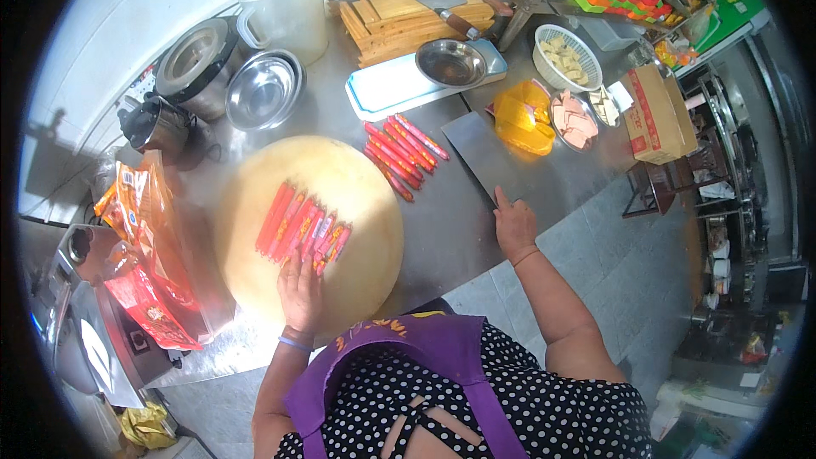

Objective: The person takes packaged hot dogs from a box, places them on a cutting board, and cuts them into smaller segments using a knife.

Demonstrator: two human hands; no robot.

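Note:
On a round, pale chopping board [363,172] lies a row of red plastic-wrapped sausages [303,220]. The fingers of my left hand [299,287] are stretched out and touch the near ends of that row, without visibly closing around any sausage. Off the board to the right, my right hand [517,226] grips a cleaver [484,150] by its near end, index finger extended along the blade; the handle is hidden under the palm. The wide blade lies low over the steel table [440,236]. Between board and cleaver is a second group of wrapped sausages [405,150].
An orange and red plastic package [156,248] stands left of the board. Behind are steel bowls [264,89], a plastic jug [287,13], stacked wooden boards [408,25] and a steel dish [451,62]. Yellow plastic wrapping [524,116], a white basket [567,58] and a cardboard box [660,115] stand rightward.

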